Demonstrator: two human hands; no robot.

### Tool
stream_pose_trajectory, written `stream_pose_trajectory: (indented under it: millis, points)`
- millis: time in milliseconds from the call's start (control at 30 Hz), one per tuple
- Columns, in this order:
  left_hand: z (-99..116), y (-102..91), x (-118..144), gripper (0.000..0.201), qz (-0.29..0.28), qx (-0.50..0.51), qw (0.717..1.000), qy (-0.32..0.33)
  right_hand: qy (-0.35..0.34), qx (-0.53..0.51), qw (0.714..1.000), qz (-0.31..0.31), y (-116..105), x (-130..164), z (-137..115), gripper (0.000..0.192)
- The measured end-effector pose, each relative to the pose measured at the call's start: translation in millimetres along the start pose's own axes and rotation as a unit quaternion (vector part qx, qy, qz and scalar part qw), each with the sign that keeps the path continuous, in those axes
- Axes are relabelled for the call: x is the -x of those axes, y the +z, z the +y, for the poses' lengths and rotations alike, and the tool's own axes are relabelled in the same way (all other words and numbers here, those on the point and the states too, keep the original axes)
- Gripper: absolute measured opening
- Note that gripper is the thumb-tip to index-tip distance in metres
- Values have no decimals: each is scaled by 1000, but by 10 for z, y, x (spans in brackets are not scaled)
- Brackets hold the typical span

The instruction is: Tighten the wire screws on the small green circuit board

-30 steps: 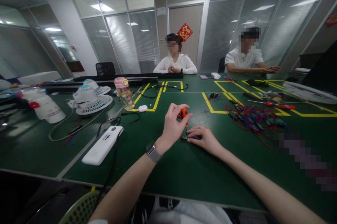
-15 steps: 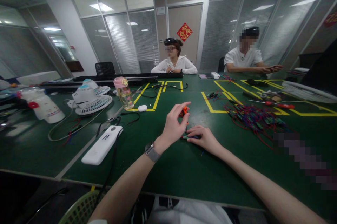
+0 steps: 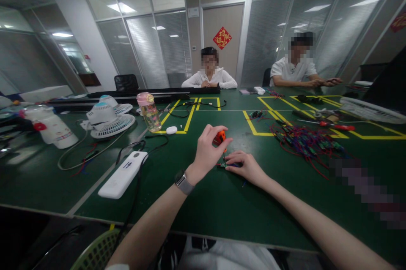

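Note:
My left hand [image 3: 209, 147], with a watch on its wrist, is curled around the orange handle of a screwdriver [image 3: 221, 136]. The screwdriver stands nearly upright, and its thin shaft runs down to a small green circuit board [image 3: 223, 165] on the green table. Thumb and fingertips of that hand are parted on the far side of the handle. My right hand [image 3: 245, 166] pinches the board's right end, low against the tabletop. Dark blue wire shows under the right fingers, and a red wire leaves the board's left side. The screwdriver's tip is too small to make out.
A tangled heap of wired circuit boards [image 3: 309, 141] lies to the right, near a red-handled screwdriver [image 3: 336, 126]. On the left are a white power bank-like box [image 3: 123, 175], a pink-lided bottle [image 3: 149, 111] and white fans [image 3: 111, 122]. Two people sit across the table [image 3: 196, 215].
My left fingers have shifted and spread slightly around the screwdriver, baring more of its orange handle. My right hand and the board stay put. The person opposite has turned their head.

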State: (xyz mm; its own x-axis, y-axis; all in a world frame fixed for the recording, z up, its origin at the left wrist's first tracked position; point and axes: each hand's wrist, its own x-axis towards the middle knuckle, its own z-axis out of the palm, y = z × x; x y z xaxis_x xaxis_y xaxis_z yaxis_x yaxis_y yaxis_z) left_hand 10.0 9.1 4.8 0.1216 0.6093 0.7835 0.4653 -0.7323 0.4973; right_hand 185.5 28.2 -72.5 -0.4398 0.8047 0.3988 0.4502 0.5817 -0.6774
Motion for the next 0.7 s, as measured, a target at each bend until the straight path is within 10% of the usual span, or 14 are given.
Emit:
stream_pose_trajectory:
  millis: [700]
  points:
    - [-7,88,92,35,-40,0,998,45,-4,8,1000,-1,8,-2,16,9]
